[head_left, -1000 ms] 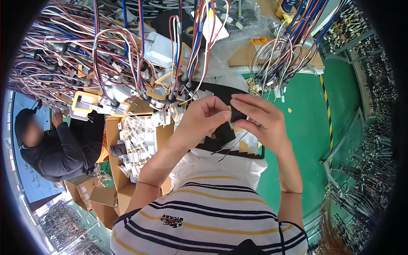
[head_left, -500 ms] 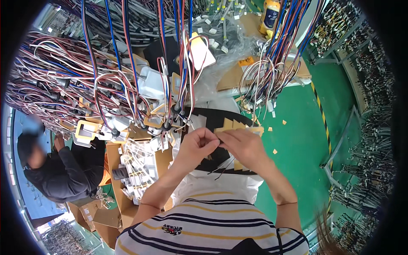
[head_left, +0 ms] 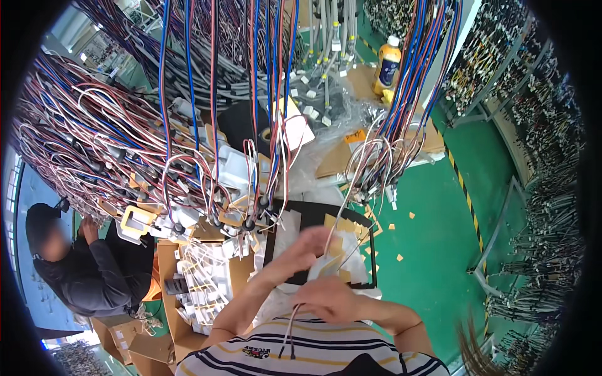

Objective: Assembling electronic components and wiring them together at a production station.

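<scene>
My right hand is close to my chest, its fingers closed on a thin cable whose loose wire ends hang over the striped shirt. Farther off and a little left, my left hand is bent beside a light cable that runs down from the hanging bundle; blur hides whether its fingers grip it. Beneath both hands lies a dark-edged panel on white sheeting, with tan pieces on it. A pale, blurred patch shows between the hands.
Wire bundles hang ahead, and a mass of harnesses fills the left. An open carton holds white parts. A yellow bottle stands at the back. At left sits a co-worker. Small tan squares dot the green floor.
My hands were together over the panel; now they are apart, the right drawn back toward my chest with cable ends. The view has shifted, and the panel's right side is more exposed.
</scene>
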Demonstrator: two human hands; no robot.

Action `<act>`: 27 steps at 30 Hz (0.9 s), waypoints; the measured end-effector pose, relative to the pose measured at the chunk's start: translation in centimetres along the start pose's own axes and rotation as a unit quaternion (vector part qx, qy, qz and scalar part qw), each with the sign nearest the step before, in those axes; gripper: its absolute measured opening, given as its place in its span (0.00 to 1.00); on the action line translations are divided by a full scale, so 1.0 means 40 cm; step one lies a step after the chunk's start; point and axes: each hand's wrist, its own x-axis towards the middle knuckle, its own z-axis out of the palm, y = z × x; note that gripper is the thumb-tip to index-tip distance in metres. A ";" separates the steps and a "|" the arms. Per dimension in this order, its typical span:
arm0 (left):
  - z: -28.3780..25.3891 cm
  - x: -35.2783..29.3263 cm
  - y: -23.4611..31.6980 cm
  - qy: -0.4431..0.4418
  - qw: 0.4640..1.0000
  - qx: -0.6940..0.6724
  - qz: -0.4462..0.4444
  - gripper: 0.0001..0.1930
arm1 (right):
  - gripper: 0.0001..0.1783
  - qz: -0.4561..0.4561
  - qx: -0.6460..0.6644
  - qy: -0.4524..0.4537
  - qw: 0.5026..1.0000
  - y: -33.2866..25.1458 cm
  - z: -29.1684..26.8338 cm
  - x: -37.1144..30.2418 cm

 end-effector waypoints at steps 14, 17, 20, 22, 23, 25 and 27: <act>-0.038 -0.014 0.042 -0.172 0.973 -0.002 -0.156 0.27 | 0.19 -0.079 -0.378 -0.161 0.908 0.078 0.111 0.011; -0.063 -0.001 0.057 -0.186 0.963 0.009 -0.197 0.21 | 0.19 -0.095 -0.390 -0.077 0.913 0.057 0.094 0.046; -0.096 0.008 0.032 -0.154 0.964 0.059 -0.208 0.18 | 0.18 -0.149 -0.319 -0.050 0.935 0.060 0.059 0.030; -0.100 0.001 0.028 -0.145 0.962 0.094 -0.211 0.16 | 0.16 -0.002 -0.255 0.066 0.965 0.086 0.025 -0.037; -0.097 0.002 0.022 -0.160 0.964 0.071 -0.199 0.16 | 0.13 0.101 -0.159 0.203 0.961 0.095 0.008 -0.050; -0.091 0.001 0.018 -0.205 0.958 0.052 -0.195 0.18 | 0.10 0.204 -0.055 0.332 0.919 0.117 -0.012 -0.047; -0.061 0.001 0.037 -0.196 0.935 -0.055 -0.289 0.19 | 0.06 0.246 0.017 0.362 0.899 0.138 -0.035 -0.025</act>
